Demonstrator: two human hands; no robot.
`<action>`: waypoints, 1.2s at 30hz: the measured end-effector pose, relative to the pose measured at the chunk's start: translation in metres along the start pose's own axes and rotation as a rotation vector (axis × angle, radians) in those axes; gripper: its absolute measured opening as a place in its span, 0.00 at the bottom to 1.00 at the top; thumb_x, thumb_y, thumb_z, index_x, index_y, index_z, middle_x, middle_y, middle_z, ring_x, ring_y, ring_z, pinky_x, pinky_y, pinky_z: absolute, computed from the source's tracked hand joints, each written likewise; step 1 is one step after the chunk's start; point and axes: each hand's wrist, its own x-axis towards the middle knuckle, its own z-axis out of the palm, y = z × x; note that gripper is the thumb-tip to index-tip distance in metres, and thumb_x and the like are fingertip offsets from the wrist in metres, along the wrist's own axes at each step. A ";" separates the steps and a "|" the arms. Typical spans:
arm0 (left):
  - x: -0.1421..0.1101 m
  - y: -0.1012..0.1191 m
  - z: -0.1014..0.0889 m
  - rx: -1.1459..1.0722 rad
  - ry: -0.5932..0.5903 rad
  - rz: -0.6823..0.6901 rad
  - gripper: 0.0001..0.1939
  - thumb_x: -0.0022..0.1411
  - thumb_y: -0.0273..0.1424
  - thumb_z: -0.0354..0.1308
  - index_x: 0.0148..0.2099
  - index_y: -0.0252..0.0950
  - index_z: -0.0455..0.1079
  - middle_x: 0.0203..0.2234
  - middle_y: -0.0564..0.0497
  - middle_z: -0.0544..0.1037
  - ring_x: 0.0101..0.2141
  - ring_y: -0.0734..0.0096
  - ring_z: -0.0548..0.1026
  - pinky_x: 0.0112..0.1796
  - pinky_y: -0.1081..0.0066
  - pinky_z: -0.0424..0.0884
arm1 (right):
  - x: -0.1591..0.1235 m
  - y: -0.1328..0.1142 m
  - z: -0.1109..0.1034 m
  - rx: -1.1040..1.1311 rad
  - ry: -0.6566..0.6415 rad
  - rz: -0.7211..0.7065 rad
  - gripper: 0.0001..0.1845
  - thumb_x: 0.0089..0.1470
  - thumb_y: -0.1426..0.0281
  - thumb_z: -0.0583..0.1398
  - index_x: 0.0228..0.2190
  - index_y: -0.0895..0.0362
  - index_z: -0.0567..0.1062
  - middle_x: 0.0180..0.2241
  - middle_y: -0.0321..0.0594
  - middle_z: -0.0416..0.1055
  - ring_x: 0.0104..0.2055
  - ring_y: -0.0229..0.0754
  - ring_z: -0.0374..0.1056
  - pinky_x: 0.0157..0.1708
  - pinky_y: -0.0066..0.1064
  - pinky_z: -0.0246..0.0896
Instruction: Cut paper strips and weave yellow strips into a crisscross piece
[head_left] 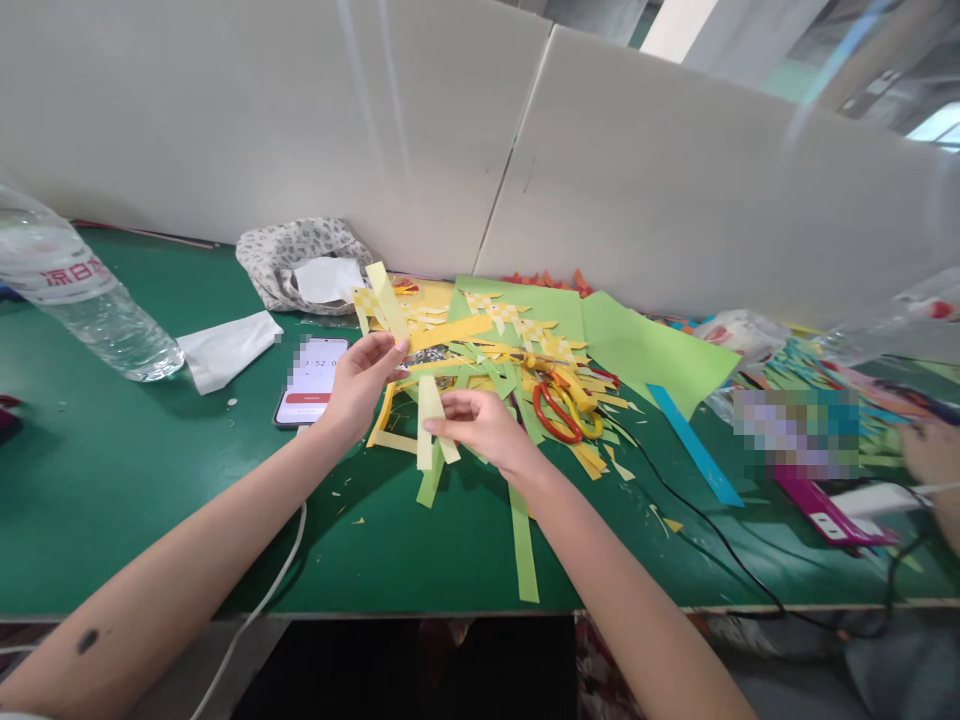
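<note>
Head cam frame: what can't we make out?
Head view, all items:
- Phone: leading timer digits, covered by pixelation.
- Water bottle: cap end, cut off by left edge.
- Pale yellow paper strip: pinched part, hidden by the right hand.
- Co-worker's hand: arm behind it, cut off by right edge.

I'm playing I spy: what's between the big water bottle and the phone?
A white sheet, maybe a tissue, lies on the green table between the bottle and the phone, with a tiny pale scrap near it. The head view shows this.
</note>
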 end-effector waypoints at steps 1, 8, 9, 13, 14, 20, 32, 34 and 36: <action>0.000 0.000 0.000 -0.011 -0.003 -0.007 0.13 0.47 0.34 0.69 0.32 0.36 0.70 0.28 0.55 0.73 0.31 0.76 0.75 0.31 0.77 0.72 | -0.001 -0.001 -0.004 0.059 0.025 0.008 0.18 0.34 0.64 0.70 0.30 0.57 0.78 0.31 0.39 0.76 0.32 0.40 0.71 0.33 0.31 0.66; -0.003 0.000 0.002 -0.020 -0.051 -0.081 0.13 0.49 0.34 0.68 0.34 0.36 0.68 0.27 0.55 0.76 0.32 0.72 0.79 0.32 0.77 0.73 | 0.010 0.019 -0.044 0.042 0.376 0.010 0.17 0.42 0.56 0.65 0.30 0.56 0.79 0.28 0.38 0.75 0.27 0.37 0.67 0.28 0.31 0.64; -0.004 0.000 0.002 -0.009 -0.055 -0.099 0.13 0.49 0.33 0.68 0.34 0.35 0.67 0.26 0.55 0.76 0.32 0.72 0.79 0.32 0.77 0.73 | 0.013 0.024 -0.049 -0.006 0.447 -0.022 0.17 0.43 0.55 0.64 0.30 0.56 0.79 0.28 0.38 0.74 0.28 0.38 0.67 0.28 0.31 0.64; -0.007 -0.004 0.004 0.007 -0.064 -0.185 0.15 0.48 0.32 0.68 0.34 0.35 0.67 0.25 0.54 0.77 0.32 0.71 0.80 0.34 0.77 0.73 | 0.020 0.040 -0.058 -0.078 0.517 -0.145 0.17 0.45 0.59 0.63 0.36 0.55 0.77 0.31 0.39 0.75 0.32 0.42 0.70 0.32 0.35 0.67; -0.008 -0.005 0.004 0.008 -0.071 -0.199 0.15 0.48 0.32 0.68 0.35 0.35 0.67 0.25 0.54 0.77 0.32 0.71 0.80 0.34 0.76 0.73 | 0.021 0.042 -0.058 -0.076 0.504 -0.163 0.17 0.45 0.61 0.63 0.38 0.55 0.77 0.31 0.39 0.75 0.32 0.42 0.71 0.33 0.35 0.67; -0.015 -0.011 0.007 0.039 -0.082 -0.253 0.17 0.49 0.32 0.68 0.39 0.35 0.67 0.27 0.53 0.79 0.32 0.72 0.79 0.34 0.77 0.73 | 0.015 0.040 -0.051 -0.247 0.577 -0.302 0.08 0.47 0.66 0.62 0.32 0.54 0.76 0.31 0.39 0.75 0.34 0.43 0.71 0.36 0.36 0.67; -0.015 -0.011 0.008 -0.050 -0.006 -0.213 0.14 0.48 0.31 0.69 0.34 0.35 0.67 0.24 0.55 0.77 0.32 0.74 0.79 0.31 0.81 0.71 | 0.004 0.030 -0.046 0.248 0.602 -0.360 0.07 0.48 0.64 0.61 0.28 0.55 0.75 0.31 0.37 0.75 0.32 0.40 0.72 0.37 0.36 0.69; -0.015 -0.011 0.008 -0.040 -0.005 -0.208 0.15 0.48 0.31 0.69 0.35 0.35 0.66 0.24 0.55 0.77 0.32 0.73 0.79 0.31 0.80 0.71 | 0.005 0.029 -0.046 0.291 0.602 -0.318 0.10 0.46 0.62 0.64 0.28 0.55 0.74 0.31 0.39 0.76 0.35 0.43 0.73 0.39 0.38 0.69; -0.016 -0.011 0.008 -0.030 -0.006 -0.203 0.16 0.48 0.31 0.69 0.35 0.35 0.66 0.23 0.55 0.77 0.32 0.72 0.80 0.31 0.79 0.71 | 0.005 0.029 -0.046 0.300 0.640 -0.285 0.14 0.40 0.62 0.68 0.29 0.56 0.74 0.31 0.39 0.76 0.36 0.43 0.73 0.41 0.38 0.69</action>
